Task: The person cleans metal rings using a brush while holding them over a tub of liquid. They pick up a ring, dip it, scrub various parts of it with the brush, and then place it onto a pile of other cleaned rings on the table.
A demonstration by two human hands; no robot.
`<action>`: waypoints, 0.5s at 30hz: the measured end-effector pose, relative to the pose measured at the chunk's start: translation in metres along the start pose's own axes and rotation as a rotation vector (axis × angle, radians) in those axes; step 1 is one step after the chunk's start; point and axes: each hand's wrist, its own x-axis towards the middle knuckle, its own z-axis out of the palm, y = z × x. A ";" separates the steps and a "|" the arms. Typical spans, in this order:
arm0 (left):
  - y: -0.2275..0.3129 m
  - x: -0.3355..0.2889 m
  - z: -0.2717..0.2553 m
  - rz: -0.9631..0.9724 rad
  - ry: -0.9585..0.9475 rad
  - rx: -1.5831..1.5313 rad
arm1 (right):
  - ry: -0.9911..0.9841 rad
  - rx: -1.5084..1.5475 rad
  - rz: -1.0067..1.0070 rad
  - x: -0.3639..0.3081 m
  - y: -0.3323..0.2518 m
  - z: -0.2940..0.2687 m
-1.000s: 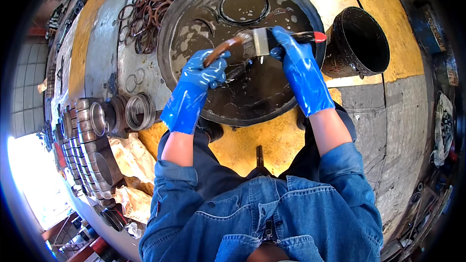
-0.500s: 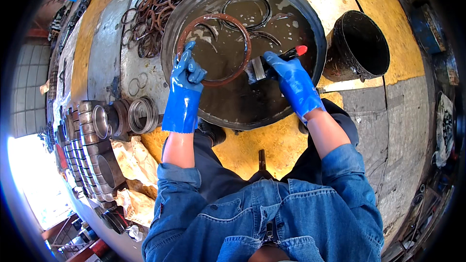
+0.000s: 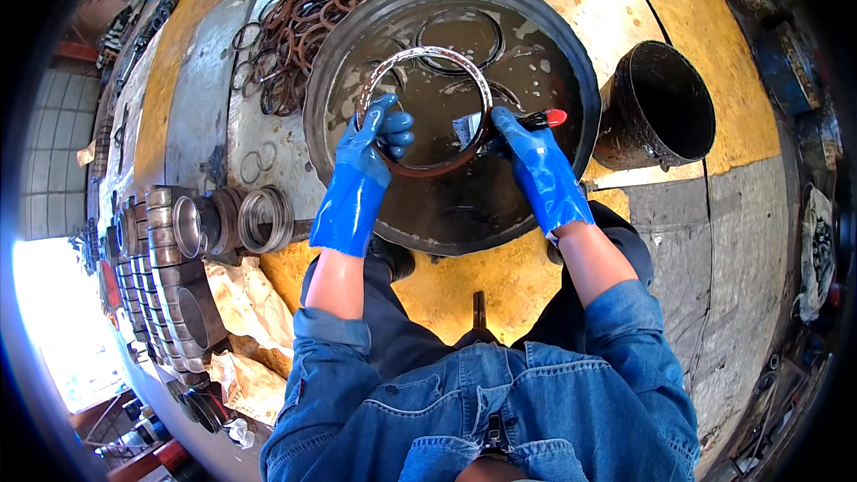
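My left hand (image 3: 361,161), in a blue rubber glove, grips a large wet metal ring (image 3: 425,53) by its left side. The ring is tilted above a round metal basin (image 3: 585,80) of murky brown liquid. In my right hand (image 3: 536,165), also gloved in blue, is a paintbrush (image 3: 536,120) with a black, red-tipped handle. Its pale bristles show inside the ring, by the right side, where the glove is close to or touching the metal. Another dark ring (image 3: 500,38) and curved shapes lie partly in the liquid.
A black bucket (image 3: 616,129) stands right of the basin. Rusty rings (image 3: 308,18) are heaped at the far left. Stacked metal sleeves (image 3: 165,250), thin shiny rings (image 3: 265,219) and crumpled brown paper (image 3: 245,299) sit on the left.
The ring has moved right and nearer to me, its upper part turning from brown to shiny wet. My right hand and the brush have come against the ring's right side.
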 end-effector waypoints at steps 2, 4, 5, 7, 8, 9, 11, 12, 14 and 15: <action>-0.002 0.005 0.008 0.042 0.054 0.236 | 0.016 0.012 0.009 -0.005 -0.007 -0.006; -0.009 0.016 -0.009 0.129 -0.005 0.458 | 0.030 0.027 0.010 -0.005 -0.009 -0.012; -0.014 0.018 -0.014 0.171 -0.029 0.495 | 0.035 0.035 0.011 -0.004 -0.009 -0.014; -0.016 0.019 -0.020 0.233 -0.091 0.576 | 0.043 0.056 0.002 0.002 -0.010 -0.018; -0.016 0.015 -0.021 0.253 -0.128 0.620 | 0.044 0.064 -0.005 0.004 -0.010 -0.020; -0.016 0.010 -0.022 0.273 -0.164 0.664 | 0.046 0.072 -0.010 0.005 -0.010 -0.021; -0.003 -0.001 -0.004 0.090 -0.189 0.663 | 0.056 0.091 -0.012 0.007 -0.012 -0.026; 0.000 -0.007 0.006 0.000 -0.202 0.661 | 0.063 0.096 -0.006 0.007 -0.012 -0.030; 0.003 -0.025 0.015 -0.003 -0.201 0.621 | 0.058 0.101 0.010 0.002 -0.015 -0.030; 0.007 -0.033 0.021 -0.039 -0.213 0.588 | 0.062 0.098 0.033 0.001 -0.015 -0.032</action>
